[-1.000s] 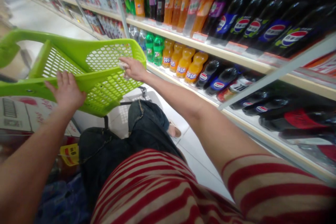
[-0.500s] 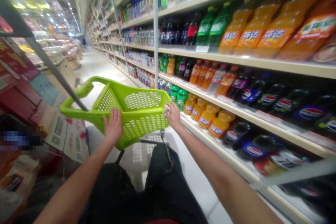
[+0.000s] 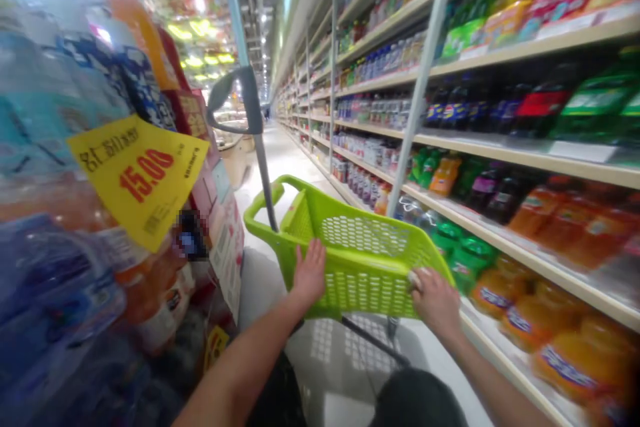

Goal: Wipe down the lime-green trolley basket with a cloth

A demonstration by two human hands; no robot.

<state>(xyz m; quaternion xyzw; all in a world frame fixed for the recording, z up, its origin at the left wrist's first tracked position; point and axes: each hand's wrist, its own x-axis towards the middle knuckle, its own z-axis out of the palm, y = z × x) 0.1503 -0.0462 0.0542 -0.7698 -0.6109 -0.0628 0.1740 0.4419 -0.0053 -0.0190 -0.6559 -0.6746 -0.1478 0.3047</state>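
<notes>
A lime-green shopping basket cart (image 3: 367, 263) with perforated walls stands before me on the aisle floor. Its dark grey pull handle (image 3: 253, 113) rises from the far left end. My left hand (image 3: 311, 272) rests on the near rim with its fingers stretched out, gripping nothing. At the basket's right corner, my right hand (image 3: 437, 300) is closed around a small crumpled white wad (image 3: 413, 278), pressed against the rim. The wad looks like tissue or cloth; most of it is hidden by the fingers.
Shelves (image 3: 530, 157) full of soda bottles line the right side. On the left, close by, are stacked bottle packs (image 3: 55, 267) with a yellow price sign (image 3: 145, 177). The aisle floor (image 3: 277, 153) runs on ahead. My knees (image 3: 417, 397) are below the basket.
My view has swung left, bringing the price sign and bottle packs into sight. Both hands remain at the basket's near rim, the left flat, the right closed on the white wad.
</notes>
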